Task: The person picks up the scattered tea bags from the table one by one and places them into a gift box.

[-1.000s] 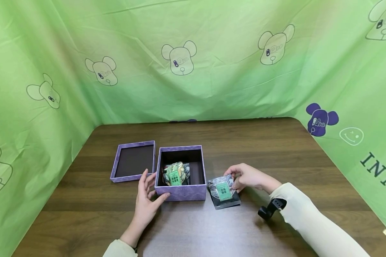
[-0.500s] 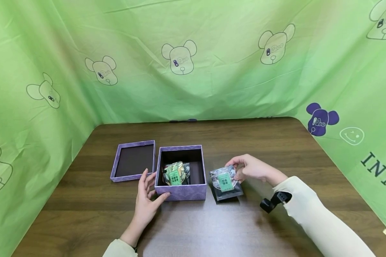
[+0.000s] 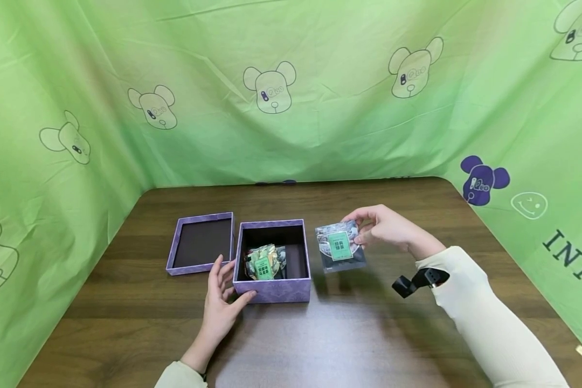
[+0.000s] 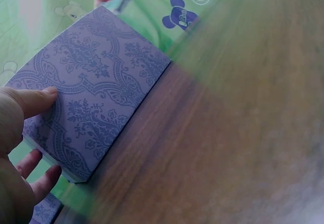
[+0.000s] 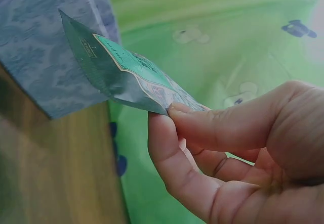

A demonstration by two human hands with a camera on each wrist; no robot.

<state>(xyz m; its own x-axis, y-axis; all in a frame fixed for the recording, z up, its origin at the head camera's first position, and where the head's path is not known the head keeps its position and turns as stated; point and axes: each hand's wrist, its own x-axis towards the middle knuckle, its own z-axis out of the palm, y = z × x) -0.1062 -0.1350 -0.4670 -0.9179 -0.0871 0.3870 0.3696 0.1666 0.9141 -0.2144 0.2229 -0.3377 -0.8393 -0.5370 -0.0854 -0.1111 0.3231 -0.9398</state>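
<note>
My right hand [image 3: 388, 229] pinches a dark square tea sachet [image 3: 340, 249] by its right edge between thumb and fingers, raised over the table right of the box. The sachet carries a green label [image 5: 134, 62] and a grey picture. At the front left corner of the open purple patterned box [image 3: 276, 291] is my left hand [image 3: 218, 310], with the thumb [image 4: 38, 101] on the front wall and the fingers along the left side. Inside the box, toward its left, lie several sachets [image 3: 263, 264]; the top one is yellow-green with a green label.
The purple lid [image 3: 201, 242], dark inside, lies upside down just left of the box. All of it stands on a brown wooden table [image 3: 368, 199]. A green curtain [image 3: 320, 140] printed with bear heads hangs behind and at both sides.
My right hand has lifted the dark tea sachet off the table, raising it up and slightly away. My left hand and the box have stayed in place.
</note>
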